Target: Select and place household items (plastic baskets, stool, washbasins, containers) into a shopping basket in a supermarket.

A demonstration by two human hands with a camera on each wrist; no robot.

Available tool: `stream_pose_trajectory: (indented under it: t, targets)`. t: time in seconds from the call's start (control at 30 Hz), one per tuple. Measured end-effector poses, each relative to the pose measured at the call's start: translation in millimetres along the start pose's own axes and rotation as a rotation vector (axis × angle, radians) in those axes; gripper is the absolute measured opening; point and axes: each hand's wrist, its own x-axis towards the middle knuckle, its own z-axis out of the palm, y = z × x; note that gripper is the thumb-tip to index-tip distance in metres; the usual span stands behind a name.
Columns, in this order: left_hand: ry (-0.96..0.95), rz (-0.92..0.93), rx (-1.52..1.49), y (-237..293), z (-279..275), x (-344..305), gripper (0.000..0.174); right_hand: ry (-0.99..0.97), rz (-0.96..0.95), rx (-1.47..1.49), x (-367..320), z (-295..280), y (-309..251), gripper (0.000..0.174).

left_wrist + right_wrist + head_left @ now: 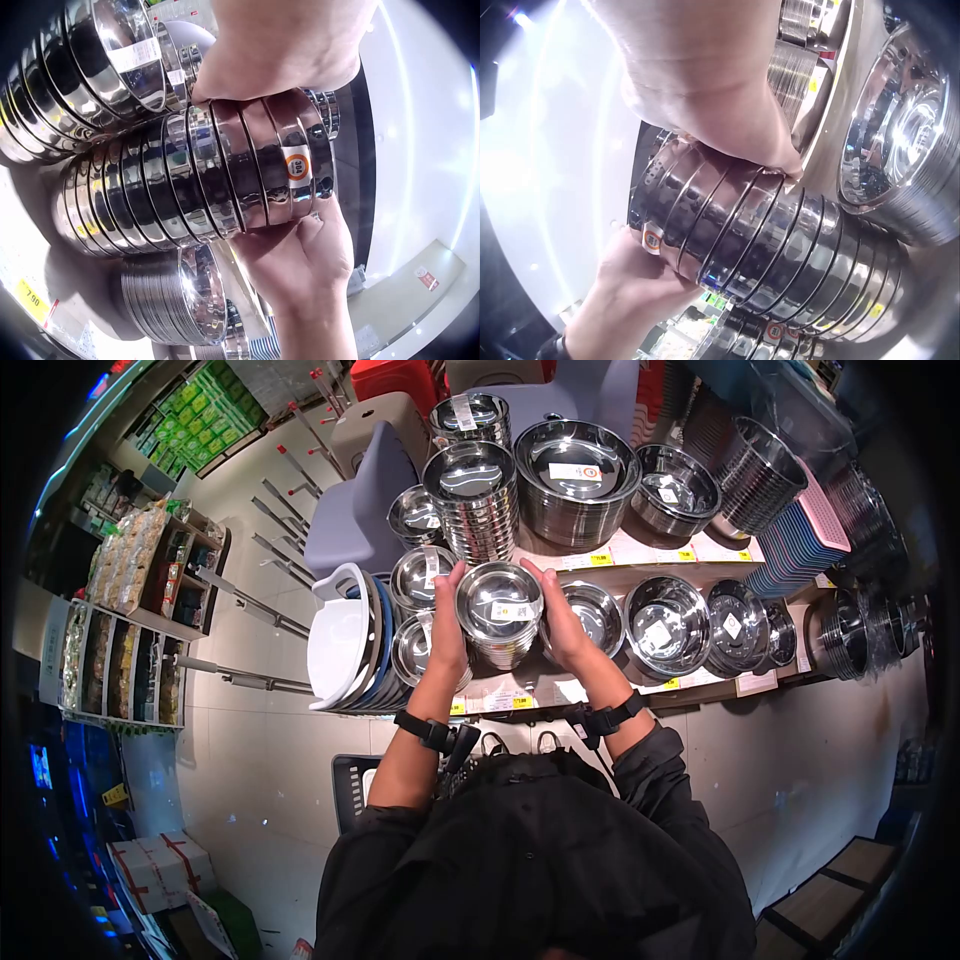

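Before the person stands a tall stack of shiny stainless steel bowls (490, 592), with a white label in the top one. From the left side the left hand (448, 622) presses flat against the stack, fingers pointing away from the body. Opposite it, the right hand (567, 626) touches the other side in the same way, its fingers fairly straight. An orange-and-white 304 sticker (298, 167) shows on an upper bowl in the left wrist view. In the right wrist view the banded stack (757, 232) leans across between both palms; some fingers are hidden behind it.
Metal basins (668, 628) line the shelf to the right, and a wide basin stack (577, 460) stands behind. On the left are white and blue plastic basins (345, 635) and a grey-purple chair (350, 520). Yellow price tags (520, 702) run along the shelf edge. A dark basket (350, 790) sits below.
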Motion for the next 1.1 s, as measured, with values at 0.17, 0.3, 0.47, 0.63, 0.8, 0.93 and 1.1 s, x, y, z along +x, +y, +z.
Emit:
stream_pose_trajectory:
  t: [0.17,0.3,0.47,0.63,0.8,0.93,1.1]
  targets:
    - [-0.038,-0.069,-0.060,-3,-5,4,0.068,-0.027,0.000,0.015,0,-1,-6,0.065]
    - [0.000,-0.070,-0.051,-7,-4,10,0.063,0.013,-0.022,-0.058,9,2,-13,0.065]
    - [0.047,-0.064,-0.041,-8,-1,11,0.057,0.029,-0.049,-0.076,16,5,-9,0.061]
    - [0.071,-0.088,-0.030,-7,1,13,0.060,0.011,-0.019,-0.005,13,7,-9,0.061]
    - [0.081,-0.129,-0.027,1,1,7,0.066,-0.005,-0.028,0.034,4,8,-16,0.063]
    - [0.066,0.047,0.137,11,-25,-10,0.071,0.089,-0.202,-0.199,-9,-10,-8,0.064]
    - [0.200,0.153,0.259,27,-101,-85,0.071,0.138,-0.392,-0.436,-91,-14,-13,0.051]
